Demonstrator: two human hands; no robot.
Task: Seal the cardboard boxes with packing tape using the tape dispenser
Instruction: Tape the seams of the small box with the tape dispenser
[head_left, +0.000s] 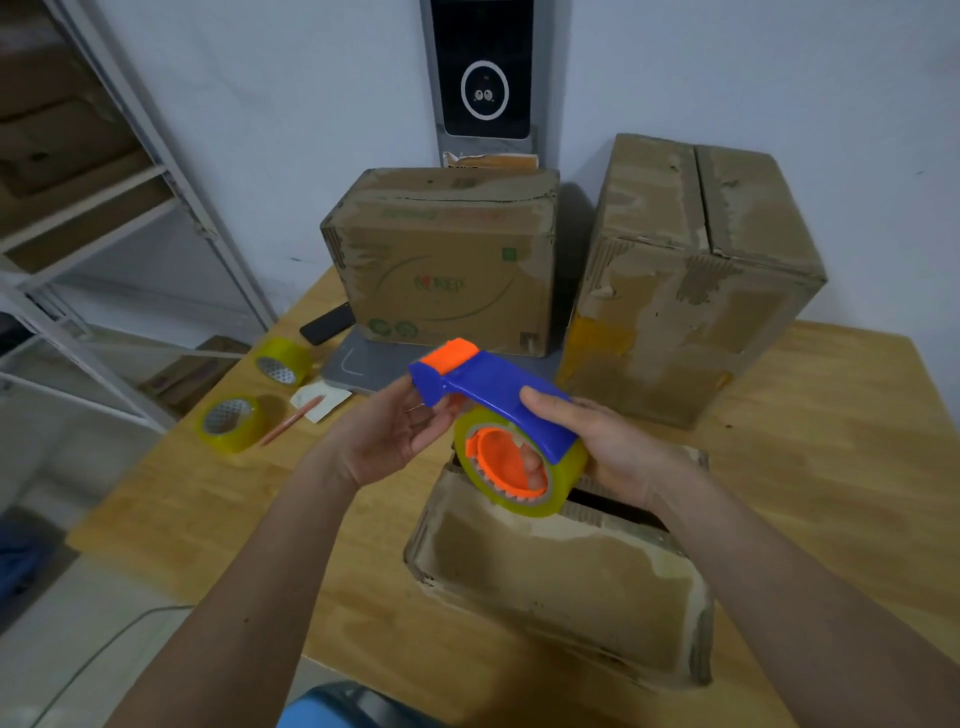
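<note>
**Tape dispenser held in both hands above the nearest box**

You are standing at a light wooden tabletop (831, 467) pushed up to a pale wall. On its far right stands the largest thing on it, a tall worn brown cardboard box (691, 291) with its top flaps closed along a middle seam. To the left of that, against the wall, is a squarer brown cardboard box with green and red printing (447, 265), resting on a flat grey platform (358, 364). Nearest you lies a low brown cardboard box (561, 577), its top flaps parted so a dark gap shows at the right.

Above that near box you hold the blue plastic tape dispenser with an orange cap and orange hub (498, 395), loaded with a roll of clear yellowish packing tape (524, 467). Your right hand (618, 447) grips the dispenser from the right side, thumb over the blue top and fingers round the roll. Your left hand (400, 431) has its fingers curled around the dispenser's front end, just under the orange cap. The dispenser is in the air, clear of the box.

On the left part of the tabletop two spare rolls of clear yellowish tape (234, 421) lie near each other, with a thin orange pen (291, 421) just beside them on a small white slip of paper (322, 400). A dark phone (327, 325) lies by the printed box.
</note>
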